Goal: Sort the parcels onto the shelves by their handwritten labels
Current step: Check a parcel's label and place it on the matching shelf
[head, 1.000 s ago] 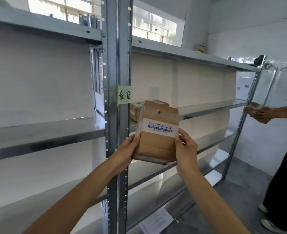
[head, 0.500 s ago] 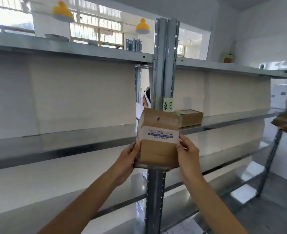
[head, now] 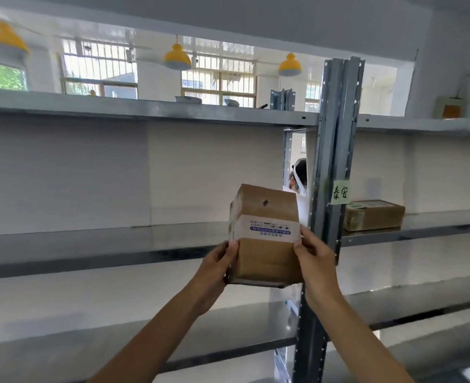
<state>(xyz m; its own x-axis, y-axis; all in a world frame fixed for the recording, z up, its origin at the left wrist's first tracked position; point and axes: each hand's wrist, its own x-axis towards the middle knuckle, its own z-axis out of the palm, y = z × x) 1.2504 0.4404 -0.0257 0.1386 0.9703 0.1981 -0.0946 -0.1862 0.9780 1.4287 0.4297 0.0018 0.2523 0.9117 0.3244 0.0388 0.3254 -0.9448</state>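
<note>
1. A parcel storeroom: long galvanised metal shelves (head: 145, 110) on slotted uprights (head: 338, 134).
2. A green handwritten label (head: 340, 192) sticks to one upright, with a taped cardboard parcel (head: 373, 215) shelved just right of it.
3. Barred windows (head: 218, 84) far behind.

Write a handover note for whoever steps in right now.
Left hand and right hand both grip the parcel by its sides, upright, left of the post.
Done: a second parcel lies on the shelf right of the post, by the green label.
Left: find the held parcel's handwritten label, not visible here, and shelve it.
</note>
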